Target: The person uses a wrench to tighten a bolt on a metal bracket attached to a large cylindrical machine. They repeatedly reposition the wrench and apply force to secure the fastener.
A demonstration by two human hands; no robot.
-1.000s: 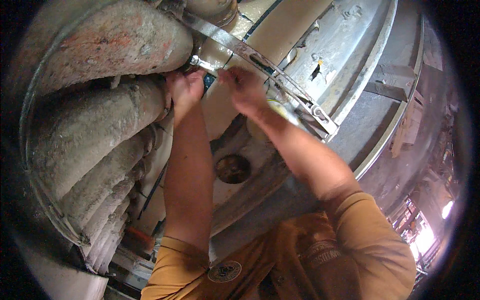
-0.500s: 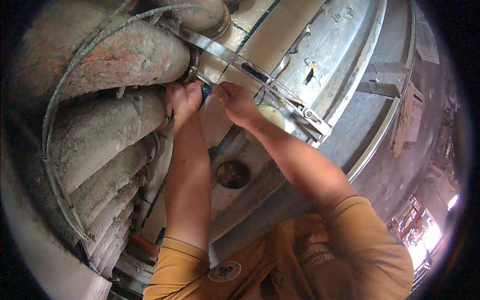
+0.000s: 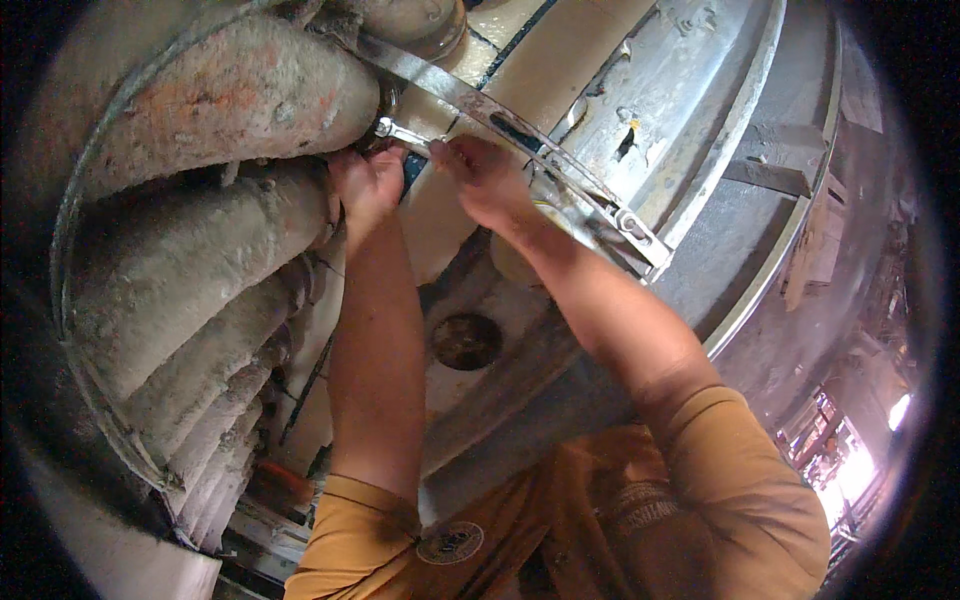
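My right hand (image 3: 482,178) is closed around one end of a silver wrench (image 3: 405,136). The wrench's other end reaches left to the gap beside the rounded end of a large, dirt-crusted pipe (image 3: 270,105). Just below that wrench head, my left hand (image 3: 368,184) presses in between this pipe and the crusted pipe under it (image 3: 200,260). Its fingers look curled, and whatever they hold is hidden. A slotted metal bar (image 3: 470,100) runs slantwise above both hands, from the pipes down to a bracket at the right.
A loose steel cable (image 3: 65,235) loops along the pipes at the left. Below my hands is a round hole (image 3: 467,342) in a pale panel. Cream panels (image 3: 570,45) lie behind the bar. Curved metal ribs (image 3: 745,125) and a grey wall stand to the right.
The wrench's held end has swung up, so it lies flatter. My right hand has moved slightly right and up with it. My left hand stays beside the pipe.
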